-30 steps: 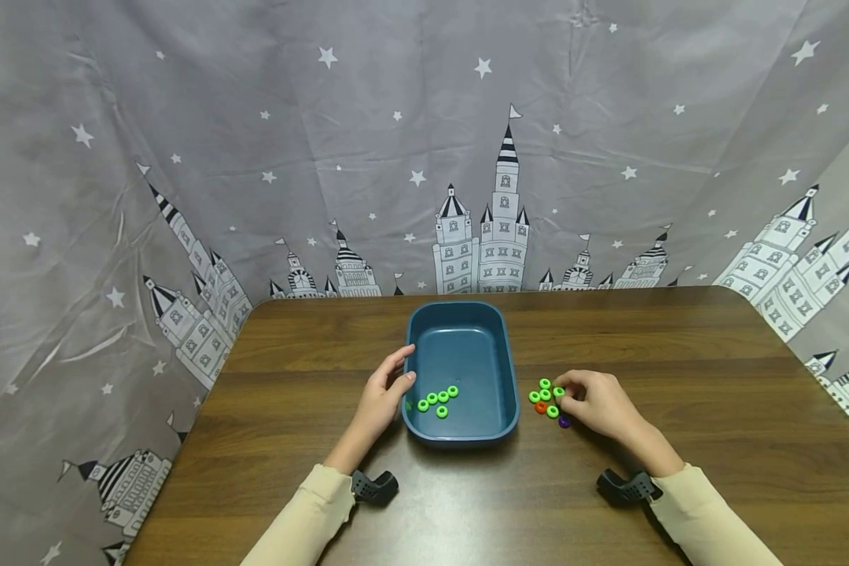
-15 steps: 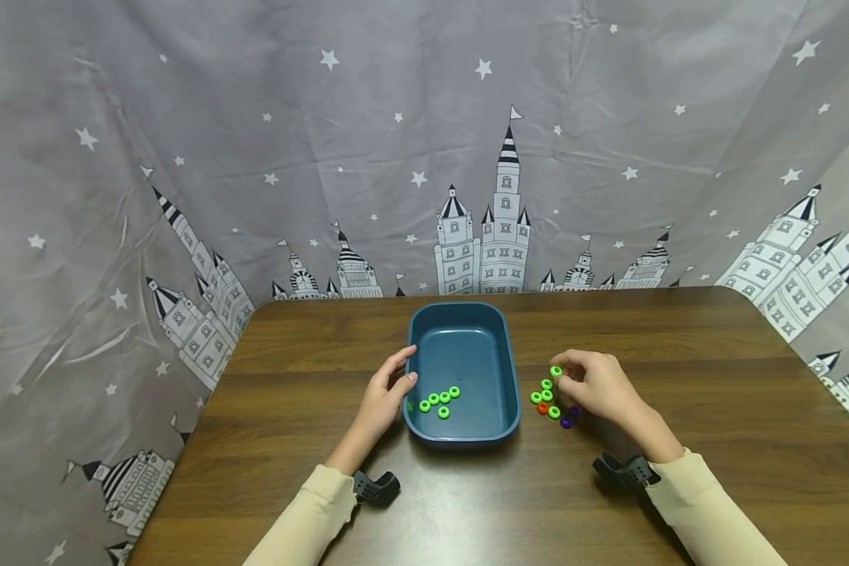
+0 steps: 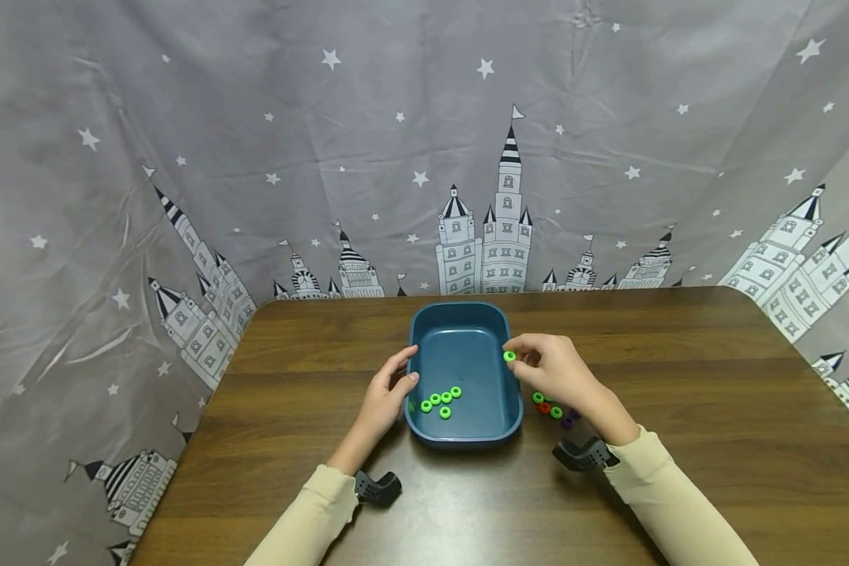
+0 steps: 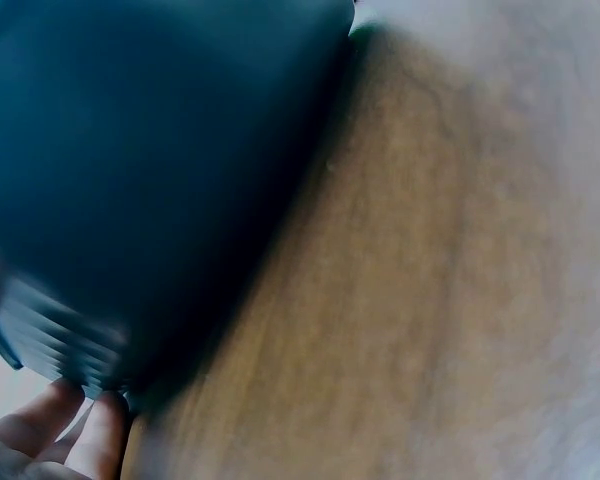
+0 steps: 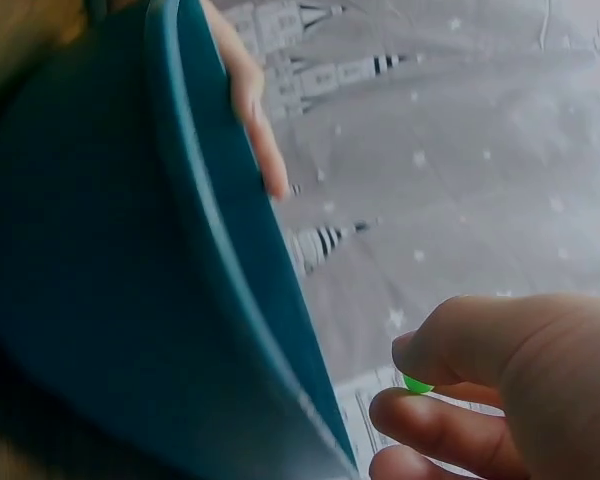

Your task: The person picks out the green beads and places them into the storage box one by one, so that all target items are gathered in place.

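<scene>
My right hand pinches a green ring-shaped bead between thumb and fingers at the right rim of a dark blue rectangular bin. In the right wrist view a sliver of the bead peeks out between the fingertips, beside the bin's outer wall. My left hand rests against the bin's left side, thumb and index finger spread at the rim. Fingertips touch the outer wall in the left wrist view. Several green beads lie on the bin's floor, towards its near left.
Right of the bin, partly covered by my right hand and wrist, lie loose beads: green, orange-red and purple. A brown wooden table bears everything. Behind it hangs a grey curtain printed with castles and stars.
My right hand has lifted a green bead from the loose group and carried it left to the bin's right rim. The left hand has stayed at the bin's side.
</scene>
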A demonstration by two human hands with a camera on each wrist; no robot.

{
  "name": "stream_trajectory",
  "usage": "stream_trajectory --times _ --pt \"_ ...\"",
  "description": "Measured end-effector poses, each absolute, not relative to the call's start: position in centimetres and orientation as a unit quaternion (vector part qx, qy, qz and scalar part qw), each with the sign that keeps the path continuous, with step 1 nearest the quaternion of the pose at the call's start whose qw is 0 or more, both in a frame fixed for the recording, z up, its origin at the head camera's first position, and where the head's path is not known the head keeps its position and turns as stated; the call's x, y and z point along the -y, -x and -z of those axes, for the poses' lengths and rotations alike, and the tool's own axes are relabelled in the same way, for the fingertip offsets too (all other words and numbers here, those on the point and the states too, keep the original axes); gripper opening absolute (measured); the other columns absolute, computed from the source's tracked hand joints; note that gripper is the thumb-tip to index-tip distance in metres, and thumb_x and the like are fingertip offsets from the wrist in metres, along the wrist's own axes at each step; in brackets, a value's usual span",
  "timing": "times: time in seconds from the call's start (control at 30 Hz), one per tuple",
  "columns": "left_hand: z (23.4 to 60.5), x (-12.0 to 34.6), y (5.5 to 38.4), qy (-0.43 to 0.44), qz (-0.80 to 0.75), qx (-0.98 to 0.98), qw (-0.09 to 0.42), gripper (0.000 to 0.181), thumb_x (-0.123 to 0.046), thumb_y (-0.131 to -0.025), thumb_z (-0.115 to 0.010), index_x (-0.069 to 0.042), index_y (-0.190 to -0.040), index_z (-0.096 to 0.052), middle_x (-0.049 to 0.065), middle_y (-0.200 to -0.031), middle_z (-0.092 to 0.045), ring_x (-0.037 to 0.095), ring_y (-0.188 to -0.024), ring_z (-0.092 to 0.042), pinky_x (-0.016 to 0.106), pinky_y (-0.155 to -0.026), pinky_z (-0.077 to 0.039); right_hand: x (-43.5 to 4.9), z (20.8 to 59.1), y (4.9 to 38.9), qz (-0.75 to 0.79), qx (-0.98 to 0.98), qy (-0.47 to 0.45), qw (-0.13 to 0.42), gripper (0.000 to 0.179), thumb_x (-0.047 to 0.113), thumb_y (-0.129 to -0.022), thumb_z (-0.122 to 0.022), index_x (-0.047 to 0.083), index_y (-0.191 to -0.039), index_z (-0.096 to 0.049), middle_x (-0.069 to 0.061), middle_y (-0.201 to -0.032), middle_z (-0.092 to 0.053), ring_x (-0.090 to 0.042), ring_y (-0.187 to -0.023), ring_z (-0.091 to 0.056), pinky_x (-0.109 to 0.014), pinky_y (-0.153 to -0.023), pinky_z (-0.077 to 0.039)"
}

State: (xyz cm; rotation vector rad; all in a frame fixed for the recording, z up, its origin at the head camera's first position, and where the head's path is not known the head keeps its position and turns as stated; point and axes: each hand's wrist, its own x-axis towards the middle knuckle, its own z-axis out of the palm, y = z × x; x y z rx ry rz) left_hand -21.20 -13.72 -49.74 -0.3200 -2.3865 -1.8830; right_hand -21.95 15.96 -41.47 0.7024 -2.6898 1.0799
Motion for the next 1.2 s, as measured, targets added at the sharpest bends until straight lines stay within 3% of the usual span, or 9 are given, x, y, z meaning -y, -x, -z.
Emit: stream_trajectory --times 0.47,0.83,1.2 --pt "49.7 13.7 21.1 0.109 0.618 0.777 0.042 0.045 -0.008 -0.102 -0.056 -0.006 -0.147 -0.052 0.02 -0.152 -0.052 0.042 -0.138 -0.05 0.057 -0.111 -0.042 -10.3 42.2 22.1 -0.337 0.885 -0.321 0.019 0.02 0.01 -0.088 -0.072 0.003 -0.107 -0.077 -0.003 -0.086 -0.074 -0.005 -0.07 -0.056 -0.019 -0.061 -0.047" --pt "49.6 13.9 21.2 0.106 0.624 0.773 0.036 0.045 -0.008 -0.102 -0.056 -0.004 -0.147 -0.052 0.02 -0.153 -0.051 0.042 -0.14 -0.048 0.059 -0.114 -0.039 -9.0 43.2 22.2 -0.301 0.895 -0.329 -0.022 0.02 0.011 -0.088 -0.072 0.005 -0.107 -0.077 -0.003 -0.09 -0.077 -0.007 -0.076 -0.064 -0.02 -0.064 -0.049" --pt "49.6 13.8 21.2 0.106 0.624 0.773 0.031 0.046 -0.009 -0.102 -0.056 -0.005 -0.147 -0.051 0.02 -0.152 -0.051 0.041 -0.138 -0.05 0.056 -0.113 -0.041 -8.2 43.3 22.0 -0.274 0.901 -0.336 -0.03 0.021 0.009 -0.085 -0.073 0.005 -0.105 -0.077 -0.004 -0.088 -0.077 -0.013 -0.077 -0.069 -0.022 -0.065 -0.051"
